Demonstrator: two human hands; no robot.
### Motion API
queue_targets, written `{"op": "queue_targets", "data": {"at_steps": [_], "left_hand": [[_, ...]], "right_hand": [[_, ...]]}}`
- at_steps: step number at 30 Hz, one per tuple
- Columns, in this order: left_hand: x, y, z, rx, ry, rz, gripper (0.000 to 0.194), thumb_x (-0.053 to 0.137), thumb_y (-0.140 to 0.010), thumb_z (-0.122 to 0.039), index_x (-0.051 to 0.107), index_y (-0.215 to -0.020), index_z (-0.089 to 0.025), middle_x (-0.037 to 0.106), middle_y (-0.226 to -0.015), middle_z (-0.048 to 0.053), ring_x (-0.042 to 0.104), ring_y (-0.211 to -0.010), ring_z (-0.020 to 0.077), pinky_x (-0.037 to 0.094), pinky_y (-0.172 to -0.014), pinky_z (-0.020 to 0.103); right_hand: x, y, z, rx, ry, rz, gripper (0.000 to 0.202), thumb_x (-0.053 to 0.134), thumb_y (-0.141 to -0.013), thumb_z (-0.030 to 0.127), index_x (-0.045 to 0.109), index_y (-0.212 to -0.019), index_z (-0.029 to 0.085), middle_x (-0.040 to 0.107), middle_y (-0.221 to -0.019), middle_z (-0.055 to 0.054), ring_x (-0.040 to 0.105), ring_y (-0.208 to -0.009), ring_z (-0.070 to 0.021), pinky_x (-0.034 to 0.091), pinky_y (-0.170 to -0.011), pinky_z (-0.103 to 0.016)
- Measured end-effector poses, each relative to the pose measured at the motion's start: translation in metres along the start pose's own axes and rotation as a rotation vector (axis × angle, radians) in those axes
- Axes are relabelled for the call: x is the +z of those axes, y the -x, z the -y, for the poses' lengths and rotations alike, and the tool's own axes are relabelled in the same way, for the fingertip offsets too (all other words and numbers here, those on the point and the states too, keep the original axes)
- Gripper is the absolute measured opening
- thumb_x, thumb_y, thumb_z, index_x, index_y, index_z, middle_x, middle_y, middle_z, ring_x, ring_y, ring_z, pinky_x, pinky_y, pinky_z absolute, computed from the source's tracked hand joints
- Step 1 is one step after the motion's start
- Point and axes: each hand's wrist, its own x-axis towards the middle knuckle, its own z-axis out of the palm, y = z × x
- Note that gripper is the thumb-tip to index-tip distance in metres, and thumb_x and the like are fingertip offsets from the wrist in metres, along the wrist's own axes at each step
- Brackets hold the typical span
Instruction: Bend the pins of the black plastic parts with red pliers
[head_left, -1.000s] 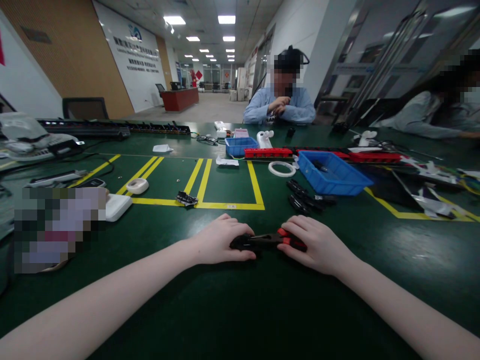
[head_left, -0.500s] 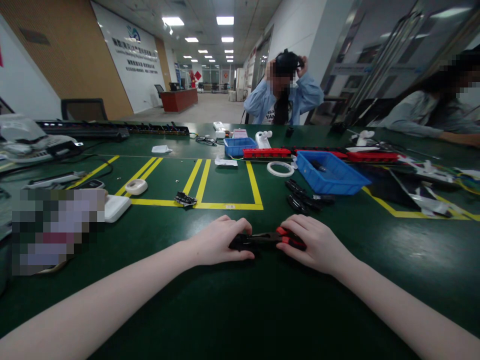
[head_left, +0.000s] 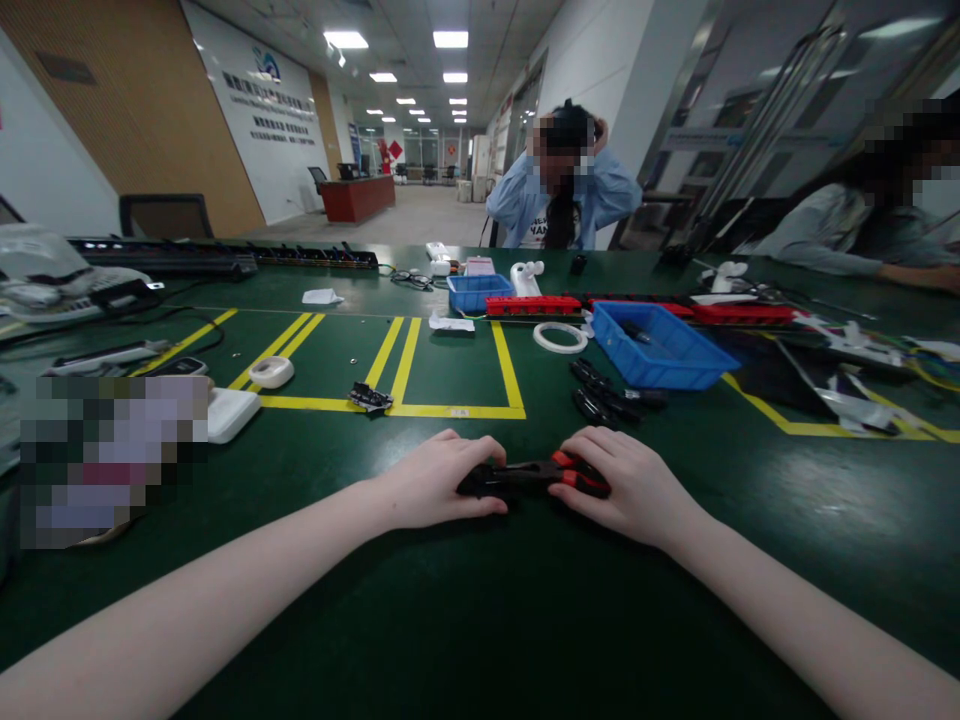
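A pair of pliers (head_left: pixel 536 472) with red and black handles lies low over the green table, its dark jaws pointing left. My right hand (head_left: pixel 634 485) is closed around the handles. My left hand (head_left: pixel 435 482) grips a small black part (head_left: pixel 484 482) between thumb and fingers, largely covered by them. The jaws reach up to this part; whether they are clamped on it is too dark to tell. Just beyond my right hand lie several black pieces (head_left: pixel 604 390) in a loose heap.
A blue bin (head_left: pixel 660 360) stands behind the black pieces, with a white ring (head_left: pixel 560 338) to its left. Yellow tape (head_left: pixel 457 411) marks the table. A white box (head_left: pixel 231 414) and a crumpled black piece (head_left: pixel 370 397) lie left. A person (head_left: pixel 566 190) sits across, another far right.
The pliers' jaws and handles have shifted very slightly left, along with my right hand. The left hand stays almost in place. Across the table, the person's raised arms have moved a little.
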Motion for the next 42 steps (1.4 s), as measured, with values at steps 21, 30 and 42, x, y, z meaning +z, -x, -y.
{"op": "queue_targets", "data": {"at_steps": [21,30,42], "left_hand": [[0.0007,0.0007,0.0005,0.005,0.004,-0.016,0.036,0.064,-0.089,-0.046,0.054,-0.114,-0.023,0.066,-0.101,0.004,0.060,-0.094,0.0241,0.046,-0.077,0.034],[0.0007,0.0010,0.0005,0.024,0.012,-0.023,0.036,0.064,-0.089,-0.046,0.054,-0.113,-0.022,0.066,-0.099,0.004,0.060,-0.092,0.0233,0.045,-0.077,0.033],[0.0011,0.0002,0.0001,0.025,-0.013,-0.022,0.034,0.062,-0.090,-0.046,0.053,-0.113,-0.022,0.066,-0.096,0.004,0.060,-0.090,0.0228,0.044,-0.077,0.032]], "right_hand": [[0.0014,0.0006,-0.0005,-0.016,0.033,-0.013,0.031,0.062,-0.087,0.047,0.062,-0.097,0.017,0.069,-0.093,-0.011,0.064,-0.081,-0.0237,0.050,-0.070,-0.037],[0.0011,0.0011,-0.0004,-0.023,0.018,-0.020,0.029,0.061,-0.088,0.044,0.063,-0.097,0.017,0.069,-0.093,-0.011,0.065,-0.080,-0.0233,0.052,-0.069,-0.037],[0.0031,0.0003,-0.0010,-0.039,0.047,-0.041,0.027,0.063,-0.086,0.042,0.064,-0.094,0.016,0.070,-0.090,-0.010,0.066,-0.078,-0.0229,0.050,-0.067,-0.035]]}}
